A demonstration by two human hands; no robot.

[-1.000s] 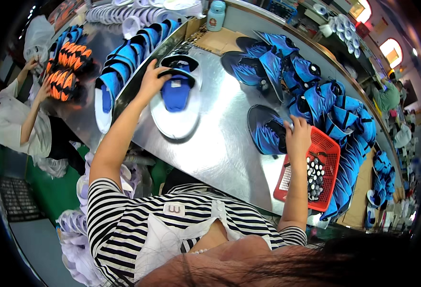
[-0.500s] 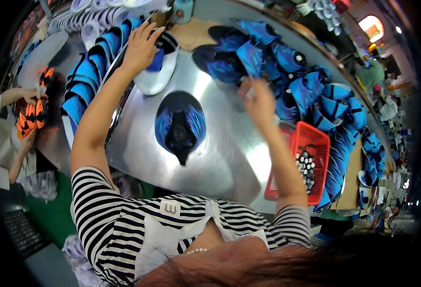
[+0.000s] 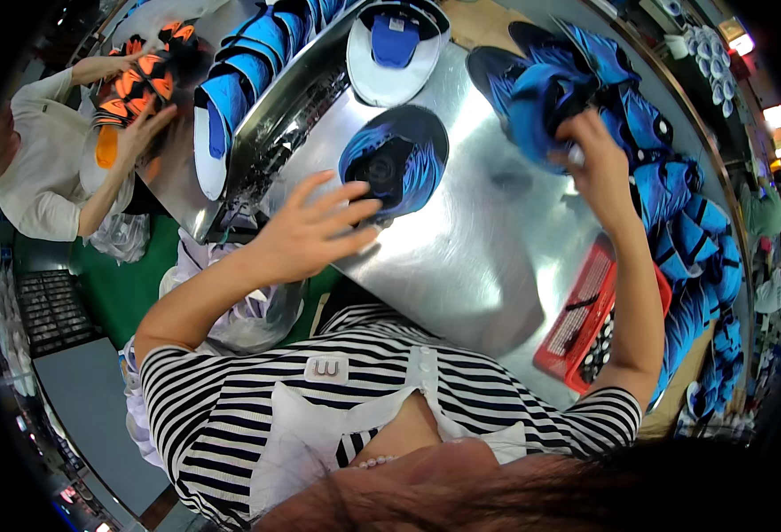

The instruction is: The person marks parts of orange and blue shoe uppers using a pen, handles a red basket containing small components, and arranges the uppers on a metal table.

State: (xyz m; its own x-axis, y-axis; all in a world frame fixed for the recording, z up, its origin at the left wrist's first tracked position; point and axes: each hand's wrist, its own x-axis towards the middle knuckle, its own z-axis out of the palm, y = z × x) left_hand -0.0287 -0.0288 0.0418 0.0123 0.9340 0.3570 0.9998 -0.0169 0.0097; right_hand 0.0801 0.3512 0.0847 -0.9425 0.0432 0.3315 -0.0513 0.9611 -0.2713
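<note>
The blue piece (image 3: 422, 168) on the metal table (image 3: 479, 266) lies beyond the basket (image 3: 561, 346) and to its left, well apart from it. Its long axis runs slantwise: the rounded dark end points away from the person and a little to the right, the narrower end comes back toward the left hand (image 3: 315, 226). That hand is clearly the nearer one, just off the near left side of the piece. Its fingers are spread with nothing between them, their tips at the edge of the narrower end; whether they touch it I cannot tell.

The right hand (image 3: 596, 158) is well apart from that piece, beyond the basket, at the left edge of the pile (image 3: 670, 186). Its fingers bend in at a second piece (image 3: 532, 111), which is blurred; whether they pinch it I cannot tell. The pile reaches from beyond the basket down its right side. The white piece (image 3: 399, 75) lies farthest beyond the basket and to its left, just past the blue piece's dark end.
</note>
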